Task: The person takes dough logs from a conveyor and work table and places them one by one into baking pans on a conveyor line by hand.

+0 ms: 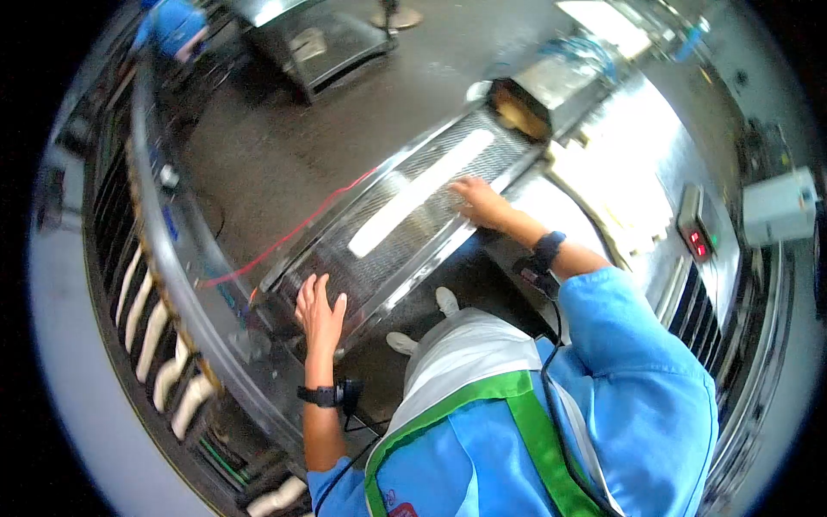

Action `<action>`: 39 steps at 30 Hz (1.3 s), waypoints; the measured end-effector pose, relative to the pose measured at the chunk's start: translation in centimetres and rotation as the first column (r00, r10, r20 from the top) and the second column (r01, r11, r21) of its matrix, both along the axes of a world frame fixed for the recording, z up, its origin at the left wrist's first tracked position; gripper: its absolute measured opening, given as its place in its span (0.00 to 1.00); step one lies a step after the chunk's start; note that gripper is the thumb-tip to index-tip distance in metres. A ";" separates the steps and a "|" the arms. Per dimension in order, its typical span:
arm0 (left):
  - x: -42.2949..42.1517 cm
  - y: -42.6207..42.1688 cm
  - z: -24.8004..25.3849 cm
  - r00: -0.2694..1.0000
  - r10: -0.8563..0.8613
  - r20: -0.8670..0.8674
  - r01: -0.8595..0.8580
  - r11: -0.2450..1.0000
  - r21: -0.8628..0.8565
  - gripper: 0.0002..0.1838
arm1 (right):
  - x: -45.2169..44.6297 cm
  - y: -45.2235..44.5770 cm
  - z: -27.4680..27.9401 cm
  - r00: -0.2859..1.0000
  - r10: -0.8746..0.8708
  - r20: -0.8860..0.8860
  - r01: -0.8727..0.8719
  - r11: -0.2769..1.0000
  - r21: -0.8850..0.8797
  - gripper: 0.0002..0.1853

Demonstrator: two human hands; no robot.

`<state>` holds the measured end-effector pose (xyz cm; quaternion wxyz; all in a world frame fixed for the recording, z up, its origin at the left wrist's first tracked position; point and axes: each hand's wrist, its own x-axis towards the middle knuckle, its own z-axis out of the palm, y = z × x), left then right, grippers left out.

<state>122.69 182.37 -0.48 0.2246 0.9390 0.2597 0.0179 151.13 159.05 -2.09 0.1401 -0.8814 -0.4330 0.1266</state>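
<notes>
A long pale strip, apparently dough [422,194], lies lengthwise on a mesh conveyor belt [336,263] in front of me. My right hand [482,204] is over the belt's near side, close beside the strip; its fingers are stretched out, slightly blurred, and hold nothing. At the belt's lower left end is my left hand [320,312], fingers spread and empty, apart from the strip. Whether either palm touches the belt or its frame, I cannot tell. A dark machine opening [519,110] at the belt's far end has yellowish material inside.
On the right, a metal table [642,112] bears several pale dough lengths [616,202] and a box with a red display [696,237]. More pale lengths [151,340] lie on a slatted conveyor at left, behind a curved metal rail [164,258]. Another person [177,28] is at upper left.
</notes>
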 end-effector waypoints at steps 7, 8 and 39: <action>13.6 -1.0 -1.7 0.962 -0.241 -0.126 0.252 0.965 0.075 0.29 | 2.7 -25.9 1.2 0.615 -0.771 0.165 0.788 0.604 -0.117 0.26; 14.1 -0.9 -1.9 0.963 -0.215 -0.162 0.233 0.967 0.104 0.29 | 1.9 -27.8 0.5 0.407 -0.899 0.163 0.912 0.389 -0.130 0.25; 4.5 8.7 2.2 0.990 0.127 -0.056 -0.125 0.640 -0.758 0.24 | -2.7 -28.4 1.0 0.772 -0.557 0.307 0.635 0.698 -0.330 0.28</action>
